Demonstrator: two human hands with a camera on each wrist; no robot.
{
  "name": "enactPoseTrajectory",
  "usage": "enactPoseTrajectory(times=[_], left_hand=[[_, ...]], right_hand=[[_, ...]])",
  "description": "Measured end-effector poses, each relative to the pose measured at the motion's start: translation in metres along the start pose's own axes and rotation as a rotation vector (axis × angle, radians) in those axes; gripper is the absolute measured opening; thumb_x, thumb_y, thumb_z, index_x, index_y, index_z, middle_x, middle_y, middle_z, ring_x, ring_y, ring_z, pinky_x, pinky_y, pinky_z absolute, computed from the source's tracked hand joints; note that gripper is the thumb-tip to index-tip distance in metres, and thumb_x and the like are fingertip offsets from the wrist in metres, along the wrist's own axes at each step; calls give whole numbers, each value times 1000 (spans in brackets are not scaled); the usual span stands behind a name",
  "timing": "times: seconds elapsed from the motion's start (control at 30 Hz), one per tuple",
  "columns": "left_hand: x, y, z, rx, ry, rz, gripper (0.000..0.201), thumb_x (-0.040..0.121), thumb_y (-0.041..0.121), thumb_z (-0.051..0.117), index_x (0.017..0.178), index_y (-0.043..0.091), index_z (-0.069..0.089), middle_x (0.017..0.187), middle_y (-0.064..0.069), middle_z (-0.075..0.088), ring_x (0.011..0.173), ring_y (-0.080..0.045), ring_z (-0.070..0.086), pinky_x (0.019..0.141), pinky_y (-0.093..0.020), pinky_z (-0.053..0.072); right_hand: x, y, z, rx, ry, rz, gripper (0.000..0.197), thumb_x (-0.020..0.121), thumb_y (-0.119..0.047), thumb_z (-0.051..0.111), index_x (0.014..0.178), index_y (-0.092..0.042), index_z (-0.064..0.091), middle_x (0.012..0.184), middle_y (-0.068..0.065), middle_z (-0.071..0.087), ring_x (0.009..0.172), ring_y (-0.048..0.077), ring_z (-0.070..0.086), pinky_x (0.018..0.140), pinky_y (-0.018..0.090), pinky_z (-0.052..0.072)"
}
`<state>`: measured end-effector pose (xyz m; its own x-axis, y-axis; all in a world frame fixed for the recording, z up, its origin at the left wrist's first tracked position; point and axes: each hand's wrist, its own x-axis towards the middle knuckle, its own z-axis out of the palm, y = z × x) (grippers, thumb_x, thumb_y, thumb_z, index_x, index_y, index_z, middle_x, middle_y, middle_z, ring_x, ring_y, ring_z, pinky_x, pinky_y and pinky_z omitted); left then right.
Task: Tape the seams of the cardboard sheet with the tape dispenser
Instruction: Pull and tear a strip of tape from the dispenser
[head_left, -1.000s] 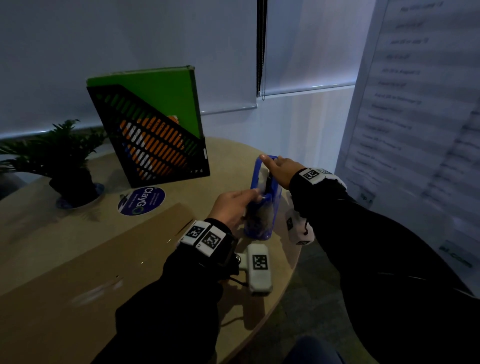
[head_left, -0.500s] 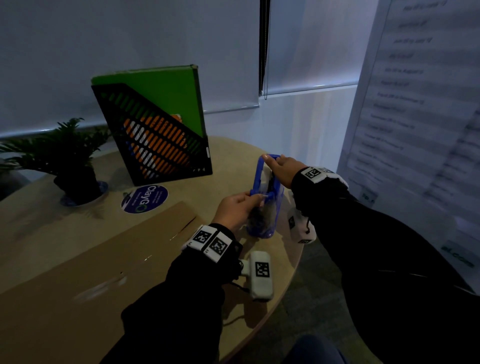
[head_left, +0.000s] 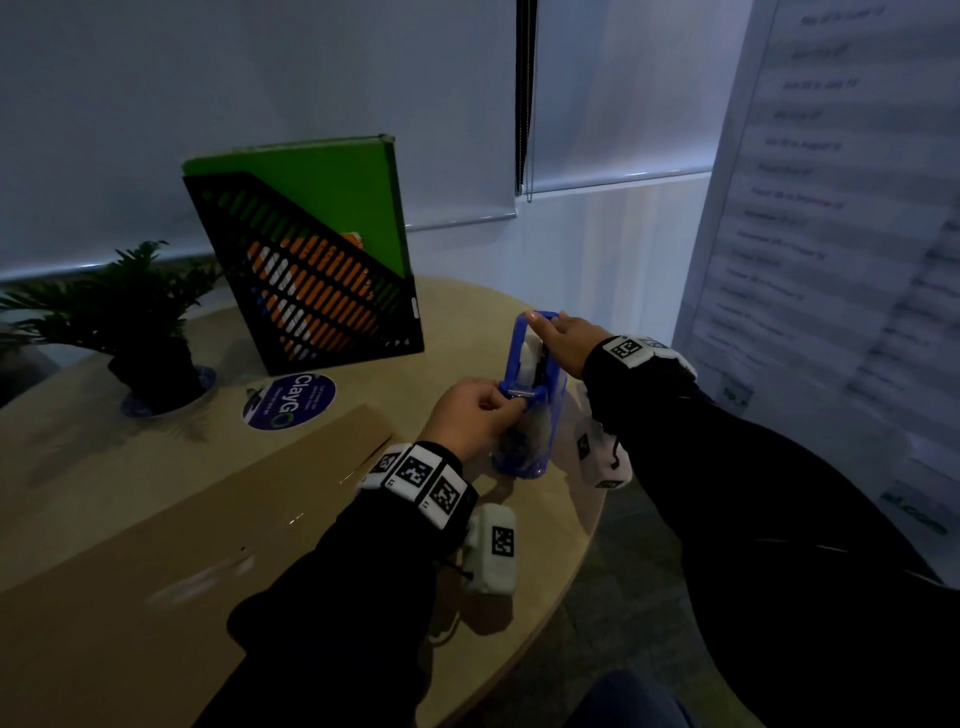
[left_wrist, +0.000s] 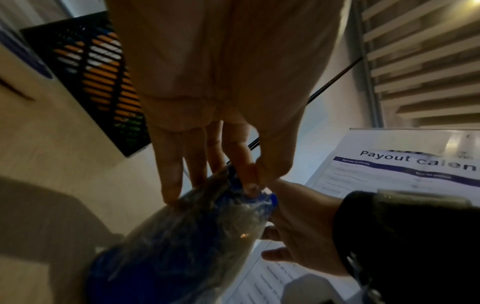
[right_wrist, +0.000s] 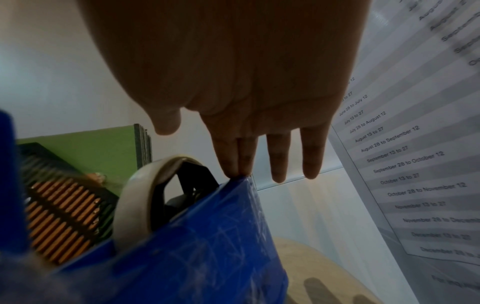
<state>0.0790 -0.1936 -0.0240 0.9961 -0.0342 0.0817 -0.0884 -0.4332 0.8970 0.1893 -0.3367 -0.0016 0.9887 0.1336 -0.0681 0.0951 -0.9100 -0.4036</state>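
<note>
Dim table (head_left: 467, 322), tape dispenser (head_left: 524, 441) (base blurred)

Sticker (head_left: 289, 401) reads "ClayGo"; poster (left_wrist: 405, 164), "Payout calen".

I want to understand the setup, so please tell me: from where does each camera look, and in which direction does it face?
Head: on the person's head, looking forward and down at the round wooden table, flat brown cardboard sheet, both sleeved forearms and both hands.
Left wrist: looks along the left hand to its fingers on the blue plastic tape dispenser.
Right wrist: looks along the right hand to the dispenser's edge.
All views share the dispenser and the black slotted file holder.
</note>
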Motion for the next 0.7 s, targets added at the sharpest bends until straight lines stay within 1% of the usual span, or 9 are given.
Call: enactPoseTrajectory(times=[0.07,0.2,0.27,0.3,0.37,0.47,0.57,0.63,0.7], left_hand=[[1,2,-4,61,-22,2,37,88,8,63,54,15,51,72,0,58,62,-10,54,64,-25,43],[-3,-2,-14,222,-107,1,32,84,10,66,55,14,54,114,4,59,93,-14,61,86,-31,46],[-7,0,-23,167,-141,15,25,89,15,62,64,10,61,124,6,61,83,-5,60,76,-26,46],[-11,4,-29,132,-139,18,22,92,19,59,72,10,64,123,8,61,80,0,58,71,-20,44],[-16,11,-44,129,-106,35,21,95,25,54,81,14,66,119,9,61,91,-2,58,72,-15,40],[-23,13,-66,145,-44,59,20,96,27,51,83,21,65,119,8,62,103,-5,56,84,-23,42],[-28,4,-82,113,-16,22,18,94,26,54,91,12,66,126,9,60,114,-8,56,96,-30,42],[-33,-2,-91,104,26,12,22,93,26,55,97,6,65,127,7,61,114,-11,57,98,-34,43],[-39,-8,-99,107,56,16,22,93,26,56,97,7,66,125,6,62,111,-11,58,98,-35,44]], right_hand=[[0,0,0,1,-3,3,78,95,-63,12,143,-10,43,153,14,34,138,32,39,112,40,28],[-1,-1,-1,12,-10,-4,78,95,-64,11,144,-11,41,154,13,32,138,32,38,113,40,27],[-2,-3,-4,6,-21,0,80,94,-65,11,141,-9,45,153,13,34,136,32,40,112,40,28],[-3,-4,-5,1,-30,6,81,94,-65,11,138,-8,48,151,14,37,134,33,43,111,40,30],[-6,-8,-7,10,-29,14,81,94,-66,16,132,-4,51,144,17,45,127,34,49,106,39,35],[-17,-20,-7,93,135,-48,65,95,-58,36,123,-2,56,134,17,52,120,34,52,99,36,39],[-38,-43,-7,296,270,-220,39,94,-38,53,119,-8,61,133,12,53,123,29,50,100,31,38],[-53,-62,-4,399,197,-316,29,94,-29,56,111,-8,66,121,11,63,115,25,56,91,27,41],[-66,-77,2,478,63,-366,27,93,-27,58,106,-6,69,111,11,69,108,24,62,90,30,45]])
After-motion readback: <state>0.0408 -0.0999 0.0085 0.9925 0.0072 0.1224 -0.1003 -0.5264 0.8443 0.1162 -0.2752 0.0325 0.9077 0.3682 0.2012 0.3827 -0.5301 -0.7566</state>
